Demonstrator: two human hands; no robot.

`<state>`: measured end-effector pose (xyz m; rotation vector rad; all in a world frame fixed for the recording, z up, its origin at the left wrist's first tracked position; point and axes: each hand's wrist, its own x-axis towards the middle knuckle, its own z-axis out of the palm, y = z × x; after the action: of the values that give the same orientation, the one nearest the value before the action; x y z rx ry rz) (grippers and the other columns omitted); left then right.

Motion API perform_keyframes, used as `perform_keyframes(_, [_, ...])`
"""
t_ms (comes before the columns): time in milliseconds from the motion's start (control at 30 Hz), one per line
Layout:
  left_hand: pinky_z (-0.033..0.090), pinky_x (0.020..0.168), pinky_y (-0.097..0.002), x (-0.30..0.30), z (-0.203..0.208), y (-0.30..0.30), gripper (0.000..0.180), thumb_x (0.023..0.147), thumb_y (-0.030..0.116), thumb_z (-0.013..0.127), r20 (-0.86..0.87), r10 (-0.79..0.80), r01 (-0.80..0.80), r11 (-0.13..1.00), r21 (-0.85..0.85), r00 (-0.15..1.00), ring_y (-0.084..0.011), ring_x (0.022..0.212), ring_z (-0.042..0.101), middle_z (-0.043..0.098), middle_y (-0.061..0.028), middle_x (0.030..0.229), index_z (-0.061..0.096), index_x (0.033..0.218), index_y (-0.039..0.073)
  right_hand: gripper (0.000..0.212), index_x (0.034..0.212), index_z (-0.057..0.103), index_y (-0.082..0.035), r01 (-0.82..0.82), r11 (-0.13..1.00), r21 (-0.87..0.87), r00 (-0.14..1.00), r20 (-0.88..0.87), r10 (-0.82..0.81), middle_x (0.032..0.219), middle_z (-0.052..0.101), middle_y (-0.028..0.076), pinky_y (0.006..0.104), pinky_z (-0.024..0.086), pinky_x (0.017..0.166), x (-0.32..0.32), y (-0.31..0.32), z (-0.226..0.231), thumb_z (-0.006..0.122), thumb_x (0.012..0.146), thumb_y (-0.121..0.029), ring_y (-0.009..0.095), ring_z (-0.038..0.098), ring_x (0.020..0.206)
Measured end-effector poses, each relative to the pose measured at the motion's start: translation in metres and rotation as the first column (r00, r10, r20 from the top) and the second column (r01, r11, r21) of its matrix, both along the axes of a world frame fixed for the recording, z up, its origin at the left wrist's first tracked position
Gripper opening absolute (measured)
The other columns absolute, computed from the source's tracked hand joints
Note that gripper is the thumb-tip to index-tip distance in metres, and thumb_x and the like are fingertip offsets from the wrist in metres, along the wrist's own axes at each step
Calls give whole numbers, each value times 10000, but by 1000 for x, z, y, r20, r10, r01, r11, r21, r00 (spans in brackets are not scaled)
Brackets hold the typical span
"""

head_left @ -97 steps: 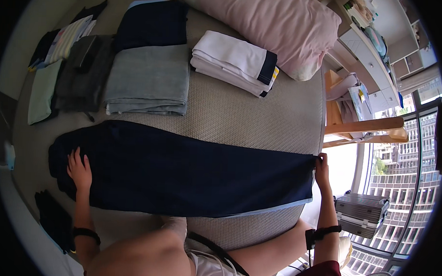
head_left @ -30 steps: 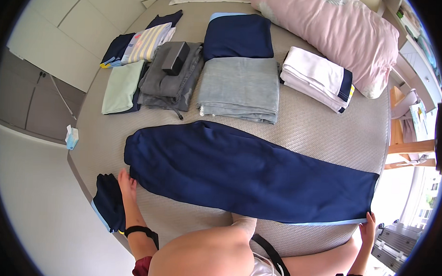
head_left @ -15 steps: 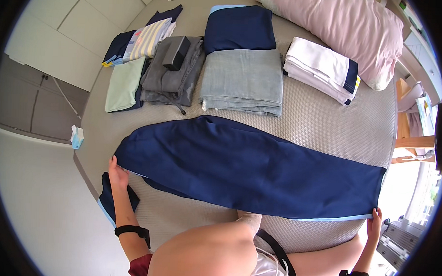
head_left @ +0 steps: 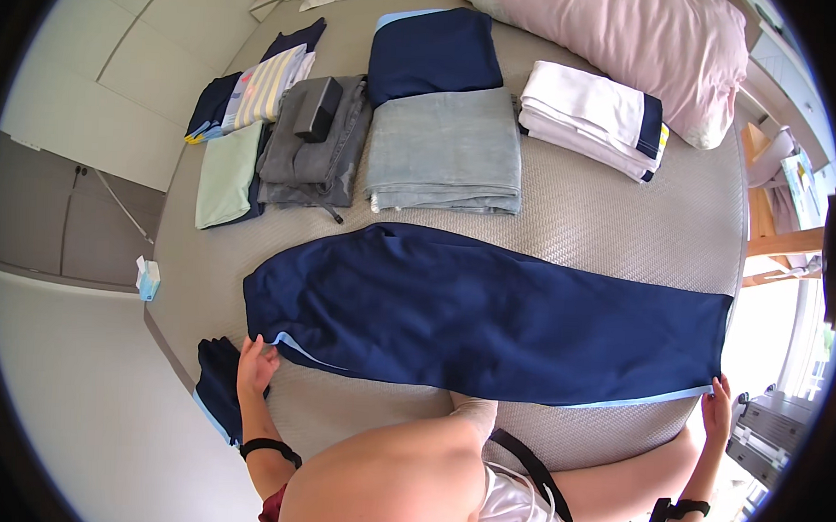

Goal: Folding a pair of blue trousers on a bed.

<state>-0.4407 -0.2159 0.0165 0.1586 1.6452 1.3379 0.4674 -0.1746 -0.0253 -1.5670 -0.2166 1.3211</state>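
Note:
Navy trousers (head_left: 490, 319) with a light blue side stripe lie stretched sideways across the bed, folded lengthwise, one leg over the other. At the left end, my left hand (head_left: 256, 366) has its fingers closed at the near corner, where a bit of the light blue stripe shows. My right hand (head_left: 718, 411) pinches the near corner of the hem at the right end. Beside my left forearm lies another dark navy garment (head_left: 218, 383) with a light blue edge, bunched up.
Beyond the trousers sit folded grey jeans (head_left: 445, 156), dark grey trousers (head_left: 297, 169) with a black box-shaped device (head_left: 318, 108) on top, a pale green garment (head_left: 228, 172), a striped garment (head_left: 263, 85), a navy stack (head_left: 434, 54) and white clothes (head_left: 589, 115). A pink pillow (head_left: 628, 47) lies behind.
My left hand has drawn inward to the right and nearer me, pulling the trousers' left end with it. My right hand stays at the hem. The view has shifted slightly.

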Motion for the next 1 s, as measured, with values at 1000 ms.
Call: perform_keyframes(1000, [242,345,-163,-45,154,140,329,847,441,618,-92,254,-200,898,391,963,-21,420,371,485,79,594,538,714,151,291,1207,468,2,138,940,311,990,-67,-124,718,465,5,84,363,430,163,58,71,450,937,-105,13,446,575])
